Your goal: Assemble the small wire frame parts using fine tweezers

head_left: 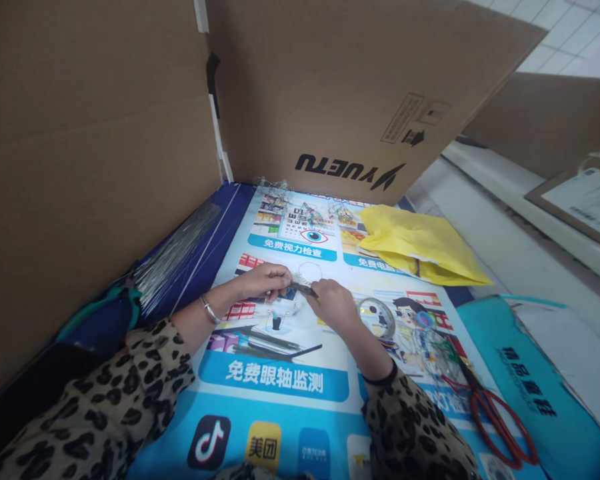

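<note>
My left hand is closed in a pinch, and my right hand is closed facing it. Between their fingertips runs a short dark strip, an end at each hand. A thin wire loop rises just above the strip, partly beaded or twisted; how it joins the strip I cannot make out. Below the hands lie several dark thin strips and a small clear piece with a dark shape. To the right of my right hand sits a roll of clear tape.
A bundle of silvery wires and teal-handled pliers lie at left. Red-handled scissors and tangled wire are at right. A yellow bag lies behind. Cardboard panels wall the printed mat.
</note>
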Demonstrator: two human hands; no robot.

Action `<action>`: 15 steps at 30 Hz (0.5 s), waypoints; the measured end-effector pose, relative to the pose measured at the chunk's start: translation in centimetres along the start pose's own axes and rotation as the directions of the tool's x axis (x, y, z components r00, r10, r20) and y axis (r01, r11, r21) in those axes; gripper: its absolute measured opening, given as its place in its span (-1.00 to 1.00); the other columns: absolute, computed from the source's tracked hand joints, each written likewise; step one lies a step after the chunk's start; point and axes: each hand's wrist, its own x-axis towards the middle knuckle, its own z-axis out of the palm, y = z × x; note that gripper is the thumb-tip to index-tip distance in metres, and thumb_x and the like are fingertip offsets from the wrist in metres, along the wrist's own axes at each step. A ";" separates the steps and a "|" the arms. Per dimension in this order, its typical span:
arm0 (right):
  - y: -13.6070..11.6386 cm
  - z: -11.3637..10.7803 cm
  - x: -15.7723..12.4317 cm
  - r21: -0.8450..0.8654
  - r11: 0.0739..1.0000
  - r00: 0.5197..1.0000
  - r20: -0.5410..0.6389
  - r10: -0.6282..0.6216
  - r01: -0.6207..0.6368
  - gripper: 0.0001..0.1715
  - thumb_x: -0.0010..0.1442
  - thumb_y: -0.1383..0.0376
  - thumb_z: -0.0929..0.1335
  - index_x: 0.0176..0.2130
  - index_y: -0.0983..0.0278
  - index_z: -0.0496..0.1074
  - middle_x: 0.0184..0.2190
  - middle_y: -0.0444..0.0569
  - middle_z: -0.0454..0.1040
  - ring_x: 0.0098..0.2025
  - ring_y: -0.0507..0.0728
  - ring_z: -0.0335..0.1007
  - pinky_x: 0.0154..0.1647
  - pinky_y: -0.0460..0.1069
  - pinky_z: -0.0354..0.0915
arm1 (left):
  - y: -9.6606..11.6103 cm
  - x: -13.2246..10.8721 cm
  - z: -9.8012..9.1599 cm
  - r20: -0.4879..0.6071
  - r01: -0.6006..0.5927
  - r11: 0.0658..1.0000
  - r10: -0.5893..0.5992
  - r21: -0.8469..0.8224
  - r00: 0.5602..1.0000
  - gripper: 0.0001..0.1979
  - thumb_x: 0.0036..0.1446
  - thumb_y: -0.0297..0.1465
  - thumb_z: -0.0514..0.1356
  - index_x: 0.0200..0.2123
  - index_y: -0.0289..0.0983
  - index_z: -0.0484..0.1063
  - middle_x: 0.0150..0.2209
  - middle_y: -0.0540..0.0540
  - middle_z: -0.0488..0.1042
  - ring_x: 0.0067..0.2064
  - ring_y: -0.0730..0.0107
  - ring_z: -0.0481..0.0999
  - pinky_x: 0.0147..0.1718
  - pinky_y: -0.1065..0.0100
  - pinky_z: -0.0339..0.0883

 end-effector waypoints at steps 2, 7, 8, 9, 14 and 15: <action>0.0 0.0 0.0 -0.004 1.000 1.000 -0.001 0.004 -0.004 -0.70 0.19 0.11 0.18 -0.28 0.23 0.37 -0.31 -0.02 0.43 -0.20 0.11 0.28 -0.31 -0.08 0.10 | 0.1 0.1 0.1 -0.025 -0.019 0.999 0.020 0.041 0.999 -0.69 0.02 -0.21 0.13 -0.29 -0.35 0.34 -0.48 -0.03 0.39 -0.59 0.57 0.34 -0.67 0.53 0.19; 0.0 0.0 0.0 -0.013 1.000 1.000 0.009 0.019 -0.019 -0.69 0.20 0.10 0.17 -0.28 0.23 0.36 -0.31 -0.01 0.42 -0.20 0.10 0.27 -0.32 -0.08 0.09 | 0.2 0.2 0.3 -0.140 -0.008 0.995 0.022 0.104 0.990 -0.69 0.04 -0.17 0.10 -0.40 -0.35 0.35 -0.59 0.00 0.32 -0.57 0.57 0.31 -0.65 0.55 0.19; 0.0 0.1 0.0 -0.011 1.000 1.000 -0.001 0.015 -0.015 -0.68 0.20 0.10 0.17 -0.28 0.22 0.36 -0.32 -0.01 0.42 -0.20 0.10 0.27 -0.32 -0.08 0.09 | 0.2 0.2 0.4 -0.154 -0.006 0.993 0.024 0.116 0.988 -0.68 0.04 -0.17 0.10 -0.41 -0.35 0.35 -0.59 0.01 0.32 -0.58 0.57 0.29 -0.65 0.55 0.18; 0.0 0.2 0.0 -0.009 1.000 1.000 -0.013 0.012 -0.012 -0.68 0.20 0.10 0.16 -0.29 0.22 0.36 -0.32 -0.02 0.42 -0.21 0.10 0.27 -0.32 -0.08 0.08 | 0.2 0.2 0.4 -0.166 -0.005 0.991 0.027 0.133 0.986 -0.68 0.04 -0.16 0.09 -0.42 -0.35 0.35 -0.60 0.01 0.32 -0.60 0.58 0.27 -0.66 0.55 0.16; 0.0 0.2 0.0 -0.007 1.000 0.999 -0.032 0.016 -0.017 -0.71 0.19 0.12 0.18 -0.30 0.23 0.35 -0.33 -0.02 0.42 -0.22 0.11 0.27 -0.33 -0.07 0.07 | 0.0 0.2 0.3 -0.198 -0.025 0.977 0.067 0.210 0.978 -0.66 0.07 -0.15 0.06 -0.49 -0.34 0.32 -0.67 0.05 0.27 -0.67 0.63 0.17 -0.69 0.55 0.02; 0.0 0.2 0.0 -0.007 1.000 0.999 -0.029 0.019 -0.019 -0.71 0.19 0.12 0.18 -0.30 0.23 0.35 -0.33 -0.02 0.42 -0.21 0.10 0.27 -0.33 -0.07 0.08 | 0.0 0.3 0.3 -0.204 -0.035 0.976 0.080 0.216 0.976 -0.66 0.08 -0.16 0.06 -0.49 -0.34 0.32 -0.68 0.06 0.27 -0.68 0.63 0.17 -0.68 0.55 0.02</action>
